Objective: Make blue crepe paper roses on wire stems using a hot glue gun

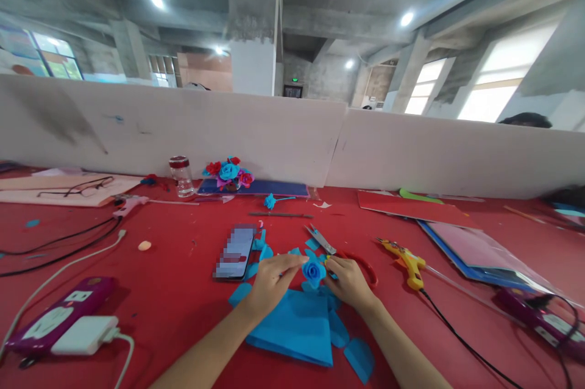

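Note:
A blue paper rose point(313, 271) is held between my two hands, its rolled centre facing me. My left hand point(274, 284) pinches the rose's left edge with thumb and forefinger. On the other side, my right hand point(351, 284) is closed at the flower's right edge; its fingertips are partly hidden, and a small yellow bit shows beside them. Beneath the hands lies a folded stack of blue paper point(292, 328), with loose blue petals point(359, 360) around it. Scissors point(322, 239) with red handles lie just beyond my right hand, their handles partly covered by it.
A phone point(235, 253) lies left of the petals. On the right is a yellow glue gun point(406, 260) with a black cord. Finished flowers point(228, 172) and a glass jar point(181, 177) stand near the white partition point(256, 133). A purple power strip point(61, 316) sits at left.

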Demonstrator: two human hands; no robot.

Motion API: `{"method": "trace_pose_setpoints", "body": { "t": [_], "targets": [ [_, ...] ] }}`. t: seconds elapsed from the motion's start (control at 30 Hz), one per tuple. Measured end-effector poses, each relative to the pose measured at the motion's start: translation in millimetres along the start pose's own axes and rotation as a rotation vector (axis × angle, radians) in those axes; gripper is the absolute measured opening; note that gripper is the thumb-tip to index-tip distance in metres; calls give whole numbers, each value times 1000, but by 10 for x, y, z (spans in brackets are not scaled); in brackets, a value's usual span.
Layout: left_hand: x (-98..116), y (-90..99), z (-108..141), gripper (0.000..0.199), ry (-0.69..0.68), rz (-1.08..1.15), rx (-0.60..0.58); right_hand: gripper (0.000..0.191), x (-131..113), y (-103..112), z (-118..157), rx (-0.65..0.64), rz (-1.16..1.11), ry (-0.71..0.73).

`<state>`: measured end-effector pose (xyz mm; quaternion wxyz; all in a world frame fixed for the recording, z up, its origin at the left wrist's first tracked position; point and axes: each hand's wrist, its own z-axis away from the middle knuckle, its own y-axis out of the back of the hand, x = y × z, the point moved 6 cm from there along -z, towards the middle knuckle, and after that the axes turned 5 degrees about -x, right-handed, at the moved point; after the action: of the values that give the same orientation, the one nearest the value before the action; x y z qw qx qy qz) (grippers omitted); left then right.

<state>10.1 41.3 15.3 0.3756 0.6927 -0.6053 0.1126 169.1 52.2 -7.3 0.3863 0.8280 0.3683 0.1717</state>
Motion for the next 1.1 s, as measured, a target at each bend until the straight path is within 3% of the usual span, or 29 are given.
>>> {"method": "trace_pose_setpoints", "body": {
  "t": [0.6,1.1],
  "targets": [
    [-39,-50,14,25,19,31,-65,29,-48,-16,-18,-58,-2,53],
    [-100,-145,43,32,85,94,-202,29,-80,25,-25,-36,-1,67]
  ]
}}
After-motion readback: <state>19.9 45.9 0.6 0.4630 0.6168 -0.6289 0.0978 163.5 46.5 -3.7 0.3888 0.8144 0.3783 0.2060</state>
